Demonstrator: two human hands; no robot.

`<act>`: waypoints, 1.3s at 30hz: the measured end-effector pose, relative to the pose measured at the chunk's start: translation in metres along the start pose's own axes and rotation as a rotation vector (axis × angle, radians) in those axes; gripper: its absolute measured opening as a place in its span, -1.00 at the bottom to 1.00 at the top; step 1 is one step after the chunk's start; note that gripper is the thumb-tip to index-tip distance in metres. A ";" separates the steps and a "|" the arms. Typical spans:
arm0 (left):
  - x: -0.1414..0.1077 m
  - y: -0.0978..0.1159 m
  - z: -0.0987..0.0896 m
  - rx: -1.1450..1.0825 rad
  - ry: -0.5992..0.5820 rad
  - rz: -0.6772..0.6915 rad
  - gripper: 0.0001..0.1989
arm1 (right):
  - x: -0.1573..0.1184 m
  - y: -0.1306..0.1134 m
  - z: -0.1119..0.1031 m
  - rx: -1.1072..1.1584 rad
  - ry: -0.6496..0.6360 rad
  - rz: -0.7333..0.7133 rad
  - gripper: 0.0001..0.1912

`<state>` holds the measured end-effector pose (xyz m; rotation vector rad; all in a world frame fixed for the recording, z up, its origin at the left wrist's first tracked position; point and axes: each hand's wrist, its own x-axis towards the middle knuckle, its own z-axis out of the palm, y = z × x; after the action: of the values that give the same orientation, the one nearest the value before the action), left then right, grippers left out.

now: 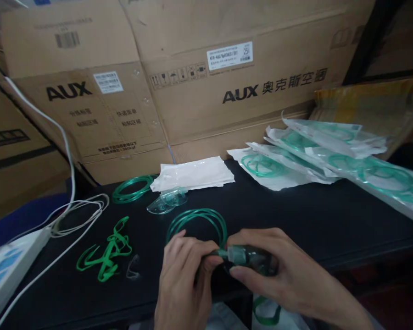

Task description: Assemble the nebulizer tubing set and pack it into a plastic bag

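Near the front edge of the black table (330,220), the right hand (282,275) wraps around a clear mask (253,259), and the left hand (186,275) pinches the green tube (196,217) at its tip. The mask looks light and bendy; I would hold its stiff tip. A second mask (165,201) lies at eleven o'clock.

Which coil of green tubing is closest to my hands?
The loose coil just behind the left hand and right hand, at the table's middle. The other loose coil lies farther back left.
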<state>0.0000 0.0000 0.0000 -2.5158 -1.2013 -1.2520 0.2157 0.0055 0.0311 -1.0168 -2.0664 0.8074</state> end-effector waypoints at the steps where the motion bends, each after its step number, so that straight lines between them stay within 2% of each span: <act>1: -0.001 0.000 0.000 -0.002 0.002 -0.007 -0.83 | -0.001 0.000 -0.001 -0.001 0.009 0.009 -0.89; 4: -0.002 0.000 0.001 -0.007 0.024 -0.024 -0.83 | -0.005 -0.001 -0.003 -0.010 0.040 0.018 -0.77; 8: -0.001 0.000 0.001 -0.002 0.016 -0.036 -0.85 | -0.003 -0.001 -0.001 -0.017 0.042 -0.008 -0.94; 14: -0.001 -0.001 -0.002 -0.040 -0.047 -0.030 -0.96 | 0.002 0.002 0.003 0.073 0.070 -0.125 -0.87; 22: 0.002 0.000 -0.005 -0.059 -0.080 -0.018 -0.94 | 0.004 0.005 0.004 0.086 0.021 -0.122 -0.85; 31: 0.001 0.000 -0.005 -0.021 -0.046 0.047 -0.91 | 0.003 0.000 0.002 0.111 -0.001 -0.075 -0.90; 39: 0.000 0.002 -0.004 -0.002 0.033 0.032 -0.82 | 0.004 0.001 0.000 0.151 0.067 -0.088 -0.97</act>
<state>-0.0014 -0.0030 0.0036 -2.4951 -1.1482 -1.2827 0.2142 0.0094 0.0317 -0.8535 -1.9474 0.8581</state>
